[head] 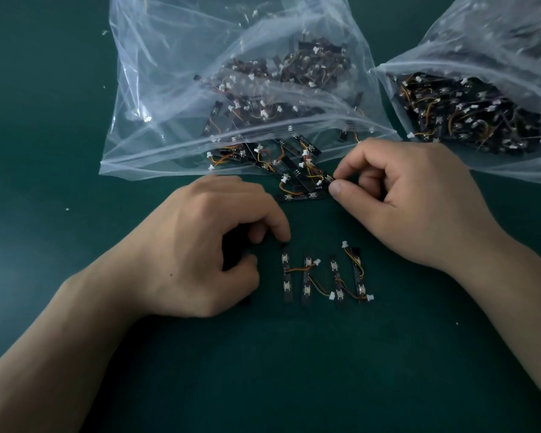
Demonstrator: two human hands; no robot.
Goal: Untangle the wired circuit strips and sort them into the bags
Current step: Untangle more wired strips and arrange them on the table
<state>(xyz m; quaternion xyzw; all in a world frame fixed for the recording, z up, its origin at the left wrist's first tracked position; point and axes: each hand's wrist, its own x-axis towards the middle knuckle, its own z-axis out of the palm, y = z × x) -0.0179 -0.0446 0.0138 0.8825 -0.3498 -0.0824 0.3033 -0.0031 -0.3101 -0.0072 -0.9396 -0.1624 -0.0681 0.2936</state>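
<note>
A tangled heap of black circuit strips [289, 165] with orange and yellow wires and white plugs spills from the mouth of a clear bag [175, 89]. My right hand [419, 201] pinches the end of one strip at the heap's right edge between thumb and forefinger. My left hand [206, 245] rests on the table with curled fingers, its forefinger tip touching the top of the leftmost strip in a row of several separated strips [325, 276] lying side by side. Whether the left hand holds anything underneath is hidden.
A second clear bag [494, 51] at the right holds a dense pile of strips. Everything lies on a dark green table mat [294, 370]. Small white specks dot the mat at the left.
</note>
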